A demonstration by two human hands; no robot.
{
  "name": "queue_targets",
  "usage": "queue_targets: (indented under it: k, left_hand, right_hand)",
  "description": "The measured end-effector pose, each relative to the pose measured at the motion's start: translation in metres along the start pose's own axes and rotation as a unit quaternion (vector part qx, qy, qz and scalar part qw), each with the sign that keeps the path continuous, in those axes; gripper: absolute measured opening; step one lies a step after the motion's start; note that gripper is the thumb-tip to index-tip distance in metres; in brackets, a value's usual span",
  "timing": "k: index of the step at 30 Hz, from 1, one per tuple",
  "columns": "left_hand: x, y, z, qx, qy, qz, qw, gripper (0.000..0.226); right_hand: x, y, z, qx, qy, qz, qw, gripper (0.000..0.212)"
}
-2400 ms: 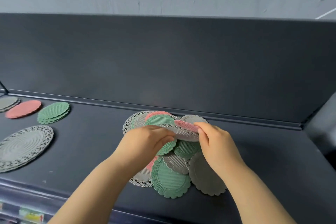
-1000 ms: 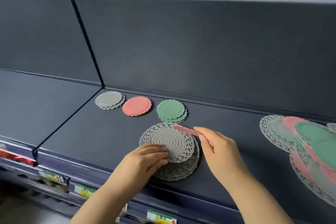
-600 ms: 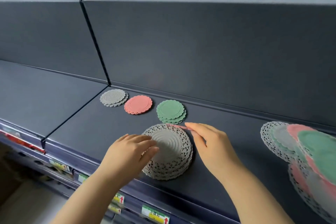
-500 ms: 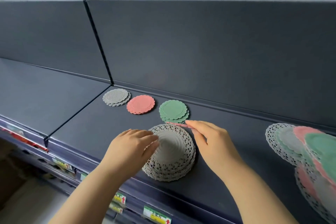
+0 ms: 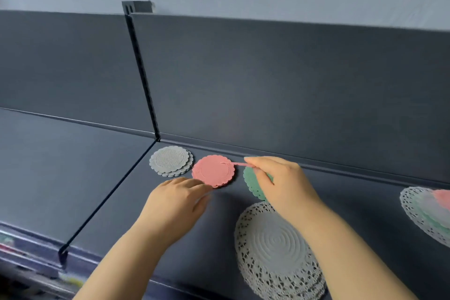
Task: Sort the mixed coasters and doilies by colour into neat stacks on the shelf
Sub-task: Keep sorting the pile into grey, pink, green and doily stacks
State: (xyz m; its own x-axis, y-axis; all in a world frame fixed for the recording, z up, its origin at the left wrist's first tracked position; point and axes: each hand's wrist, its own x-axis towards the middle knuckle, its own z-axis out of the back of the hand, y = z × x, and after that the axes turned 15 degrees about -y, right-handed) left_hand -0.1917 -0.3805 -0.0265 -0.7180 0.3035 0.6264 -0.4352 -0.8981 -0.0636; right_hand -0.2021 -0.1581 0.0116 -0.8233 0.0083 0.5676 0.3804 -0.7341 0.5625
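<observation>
Three small stacks lie along the back of the dark shelf (image 5: 121,202): grey coasters (image 5: 170,161), pink coasters (image 5: 213,171) and green coasters (image 5: 253,182), the green one partly hidden by my right hand. My right hand (image 5: 280,182) pinches a thin pink coaster (image 5: 235,164) edge-on, held just above the pink stack. My left hand (image 5: 175,200) lies with relaxed fingers, its fingertips touching the near edge of the pink stack. A stack of grey lace doilies (image 5: 277,251) sits near the front edge. The mixed pile (image 5: 428,212) lies at the far right.
A thin black divider (image 5: 107,200) splits the shelf to the left of the grey coasters. The dark back panel (image 5: 267,85) rises right behind the stacks. Price labels run below the front edge (image 5: 29,248).
My left hand left the doily stack and reached forward to the pink stack. My right hand carried the pink coaster from beside the doilies to above the pink stack. The view shifted left.
</observation>
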Motion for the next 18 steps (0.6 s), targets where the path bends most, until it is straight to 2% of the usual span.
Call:
queue_targets:
  k: [6,11,18]
  left_hand:
    - [0.019,0.08,0.004,-0.022,-0.007,-0.026,0.999,0.034]
    - [0.029,0.111,-0.003,-0.047,0.014,-0.065,0.997,0.037]
    - [0.036,0.121,-0.011,-0.093,0.032,-0.11,0.989,0.037]
  right_hand:
    - [0.031,0.024,-0.079,-0.089,0.04,-0.038,0.994,0.038]
    - [0.015,0.029,-0.116,-0.157,0.139,-0.063,0.976,0.041]
    - [0.006,0.043,-0.119,-0.206,0.128,-0.05,0.969,0.035]
